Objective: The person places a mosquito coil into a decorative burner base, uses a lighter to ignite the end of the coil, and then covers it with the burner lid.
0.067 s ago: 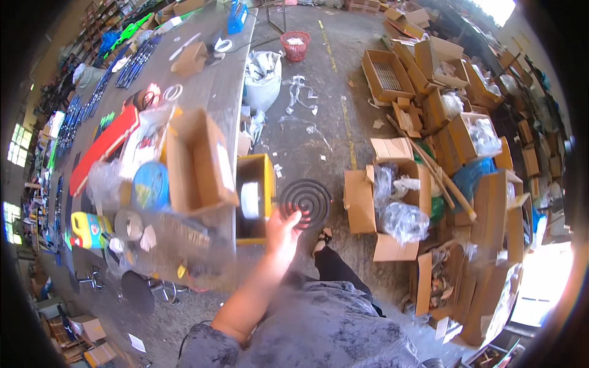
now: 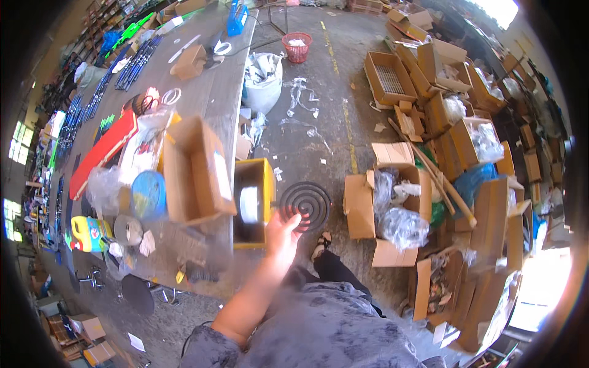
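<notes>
My left hand [image 2: 284, 236] is closed around the near left edge of a dark mosquito coil [image 2: 311, 202], its thumb lying over the rings. Fingers show through the gaps of the spiral from behind. The coil is held up above the floor, just right of a yellow-edged box [image 2: 268, 184] that stands beside the table. My right hand is out of view.
The long table [image 2: 208, 92] on the left bears an open carton [image 2: 199, 175], a blue round container [image 2: 148, 191] and a yellow jug [image 2: 91, 233]. Open cartons [image 2: 362, 205] with plastic bags line the right. A white sack [image 2: 262, 92] and red basket [image 2: 297, 52] stand ahead.
The view has shifted slightly, so the table and cartons sit a little differently. My left hand keeps its hold on the mosquito coil.
</notes>
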Demonstrator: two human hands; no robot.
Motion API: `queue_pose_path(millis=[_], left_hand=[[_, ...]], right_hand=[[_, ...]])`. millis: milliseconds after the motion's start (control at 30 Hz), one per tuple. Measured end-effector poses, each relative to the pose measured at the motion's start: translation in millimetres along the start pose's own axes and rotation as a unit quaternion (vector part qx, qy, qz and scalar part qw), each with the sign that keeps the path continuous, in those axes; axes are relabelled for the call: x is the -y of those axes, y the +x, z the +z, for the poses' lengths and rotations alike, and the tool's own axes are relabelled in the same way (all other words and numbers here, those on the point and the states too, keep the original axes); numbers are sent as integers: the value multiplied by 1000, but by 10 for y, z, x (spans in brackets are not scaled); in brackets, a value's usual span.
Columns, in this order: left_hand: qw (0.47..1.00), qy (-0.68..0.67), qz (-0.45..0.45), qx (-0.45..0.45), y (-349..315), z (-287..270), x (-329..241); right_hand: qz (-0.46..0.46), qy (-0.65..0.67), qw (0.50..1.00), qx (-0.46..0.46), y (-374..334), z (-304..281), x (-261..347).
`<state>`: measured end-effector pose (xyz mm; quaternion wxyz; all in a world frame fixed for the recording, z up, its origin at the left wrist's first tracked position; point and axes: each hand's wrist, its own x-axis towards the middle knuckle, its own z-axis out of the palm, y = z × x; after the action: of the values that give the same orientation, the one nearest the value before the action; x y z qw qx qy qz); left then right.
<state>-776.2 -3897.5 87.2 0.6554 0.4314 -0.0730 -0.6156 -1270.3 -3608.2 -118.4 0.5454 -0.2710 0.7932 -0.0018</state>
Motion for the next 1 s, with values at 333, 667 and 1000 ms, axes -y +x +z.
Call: queue_pose_path(millis=[333, 667, 1000], left_hand=[[987, 0, 58, -149, 1736, 786, -386], [987, 38, 44, -152, 4685, 1945, -1081], [992, 36, -20, -123, 7357, 3654, -1123]], right_hand=[[-369, 136, 917, -75, 2202, -1423, 5906], [-151, 199, 968, -2, 4029, -1881, 6679], [18, 67, 994, 83, 3967, -2536, 7647]])
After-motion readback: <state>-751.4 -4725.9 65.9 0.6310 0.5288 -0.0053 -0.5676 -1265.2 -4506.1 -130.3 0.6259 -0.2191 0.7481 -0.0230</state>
